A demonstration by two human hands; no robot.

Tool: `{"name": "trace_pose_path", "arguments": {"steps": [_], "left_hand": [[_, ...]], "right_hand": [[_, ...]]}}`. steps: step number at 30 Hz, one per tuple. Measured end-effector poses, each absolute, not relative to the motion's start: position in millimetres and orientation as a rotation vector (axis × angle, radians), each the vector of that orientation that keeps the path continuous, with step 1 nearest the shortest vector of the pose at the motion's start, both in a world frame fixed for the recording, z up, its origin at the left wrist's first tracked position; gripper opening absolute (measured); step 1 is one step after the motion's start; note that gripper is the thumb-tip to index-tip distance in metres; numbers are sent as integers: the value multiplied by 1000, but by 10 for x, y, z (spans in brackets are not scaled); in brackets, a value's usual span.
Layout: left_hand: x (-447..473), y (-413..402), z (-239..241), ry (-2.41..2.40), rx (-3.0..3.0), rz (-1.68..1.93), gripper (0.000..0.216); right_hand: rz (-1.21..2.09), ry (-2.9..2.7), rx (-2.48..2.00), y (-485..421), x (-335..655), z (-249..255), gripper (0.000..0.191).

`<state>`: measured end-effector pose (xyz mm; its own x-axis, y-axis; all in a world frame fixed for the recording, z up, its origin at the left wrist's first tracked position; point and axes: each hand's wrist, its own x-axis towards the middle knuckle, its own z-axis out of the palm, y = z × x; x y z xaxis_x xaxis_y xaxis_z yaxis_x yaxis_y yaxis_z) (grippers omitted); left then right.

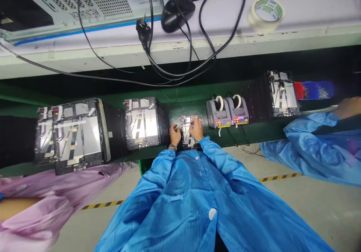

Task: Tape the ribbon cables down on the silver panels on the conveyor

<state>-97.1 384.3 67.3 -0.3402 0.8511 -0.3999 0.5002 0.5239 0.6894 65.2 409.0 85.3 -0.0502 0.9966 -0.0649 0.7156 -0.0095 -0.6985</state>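
Both hands sit close together, not touching each other, the left hand (175, 135) at the near left corner of a small dark electronic panel (191, 132) and the right hand (196, 128) over its middle, fingertips on its face; whether they actually clamp it is too small to tell. Its long axis runs away from the person, across a green conveyor belt (186, 107), and it lies under and just ahead of the hands, its near end by the blue anti-static coat cuffs (204, 143). A wristwatch (172, 147) sits on the left wrist. To the panel's right stand two grey tape dispensers (228, 113), then a larger taped panel (283, 94) and a blue bin (314, 90). To its left, larger taped panels (142, 122) (72, 135) line the belt. Beyond the panel, on a white shelf (225, 41), lie a black computer mouse (177, 14), a power plug (143, 32), a roll of masking tape (266, 14) and a perforated computer case (84, 3). Well off to the right, a co-worker's blue sleeve (310, 146) reaches toward the belt, and a pink sleeve (36, 207) shows to the left
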Motion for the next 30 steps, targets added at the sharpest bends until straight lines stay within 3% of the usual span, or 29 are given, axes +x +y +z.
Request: {"name": "trace_pose_path", "arguments": {"steps": [12,30], "left_hand": [[-865,4034,672,1931,1120,573,42],[-860,4113,470,1796,928,789,13]], "right_hand": [[971,-2022,-1695,4350,473,843,69],[884,-2154,-1518,4536,427,627,60]]}}
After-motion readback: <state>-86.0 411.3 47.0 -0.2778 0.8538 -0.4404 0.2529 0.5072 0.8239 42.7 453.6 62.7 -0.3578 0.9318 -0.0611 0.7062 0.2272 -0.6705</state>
